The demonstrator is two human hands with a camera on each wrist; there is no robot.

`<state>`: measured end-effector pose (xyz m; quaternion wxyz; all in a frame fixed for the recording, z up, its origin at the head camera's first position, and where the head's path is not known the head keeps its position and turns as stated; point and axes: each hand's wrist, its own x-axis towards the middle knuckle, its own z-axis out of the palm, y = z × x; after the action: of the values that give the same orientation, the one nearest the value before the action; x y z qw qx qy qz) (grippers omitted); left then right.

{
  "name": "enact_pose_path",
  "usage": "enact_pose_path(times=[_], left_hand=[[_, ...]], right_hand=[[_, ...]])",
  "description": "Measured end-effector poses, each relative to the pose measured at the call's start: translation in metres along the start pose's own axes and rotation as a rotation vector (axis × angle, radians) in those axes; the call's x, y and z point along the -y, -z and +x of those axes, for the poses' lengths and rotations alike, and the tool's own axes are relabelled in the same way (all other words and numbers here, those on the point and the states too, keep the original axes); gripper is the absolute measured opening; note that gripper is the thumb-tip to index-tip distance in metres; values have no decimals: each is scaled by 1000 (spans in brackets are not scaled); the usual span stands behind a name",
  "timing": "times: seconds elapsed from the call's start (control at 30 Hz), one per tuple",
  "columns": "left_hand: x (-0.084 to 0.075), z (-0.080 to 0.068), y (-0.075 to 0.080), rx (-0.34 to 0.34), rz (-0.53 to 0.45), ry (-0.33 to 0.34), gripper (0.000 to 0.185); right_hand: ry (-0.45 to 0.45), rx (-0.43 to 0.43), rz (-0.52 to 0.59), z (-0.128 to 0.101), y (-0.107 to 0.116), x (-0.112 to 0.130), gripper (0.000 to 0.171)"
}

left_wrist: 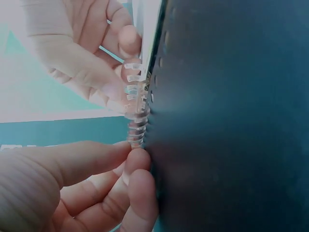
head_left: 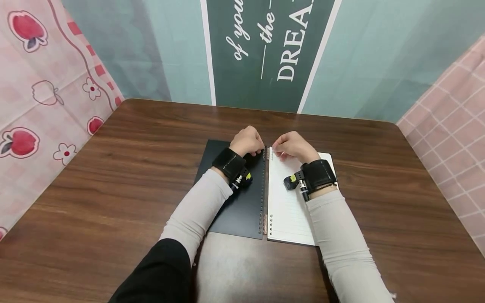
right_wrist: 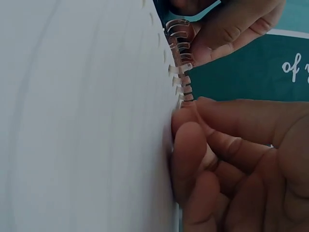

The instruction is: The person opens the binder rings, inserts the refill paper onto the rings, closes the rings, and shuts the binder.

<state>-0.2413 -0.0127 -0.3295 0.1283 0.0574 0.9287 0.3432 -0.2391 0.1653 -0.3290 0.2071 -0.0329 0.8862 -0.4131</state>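
Head view shows a loose-leaf notebook (head_left: 265,189) lying open at the middle of the bench (head_left: 113,176), black cover (head_left: 235,202) spread to the left, lined pages (head_left: 288,206) to the right. Both hands work at the far end of its spine. Left hand (head_left: 248,141) has its fingers curled, pinching the clear plastic binding comb (left_wrist: 135,101) from the cover side; right hand (head_left: 293,145) is likewise curled, pinching the same comb from the page side.

Handling judgement: the comb looks thin, springy and brittle at its teeth, so it is best gripped low, close to the punched holes, and worked a few teeth at a time rather than pulled along its length. The cover appears semi-rigid and smooth, probably slippery under a fingertip. The paper block is light, flexible and liable to tear at the holes if dragged sideways. The whole notebook is light enough to slide on the bench unless a wrist rests on it.

Not resolved: whether the teeth under the fingers are engaged or sprung apart, since both wrist views are close and blurred. Fingertips cover the comb's far end. In the head view the spine between the two copper-coloured sections (head_left: 265,224) is too small to tell whether comb remains there. Right forearm hides the notebook's near right corner
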Motion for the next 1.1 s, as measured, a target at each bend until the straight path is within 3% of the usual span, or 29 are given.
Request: enact_pose_path(times=[0.4, 1.1], left_hand=[[8, 5, -6, 2, -1, -5, 20], [7, 14, -2, 13, -62, -57, 15]], right_hand=[[35, -52, -94, 7, -11, -1, 12], [50, -67, -57, 17, -8, 5, 9]])
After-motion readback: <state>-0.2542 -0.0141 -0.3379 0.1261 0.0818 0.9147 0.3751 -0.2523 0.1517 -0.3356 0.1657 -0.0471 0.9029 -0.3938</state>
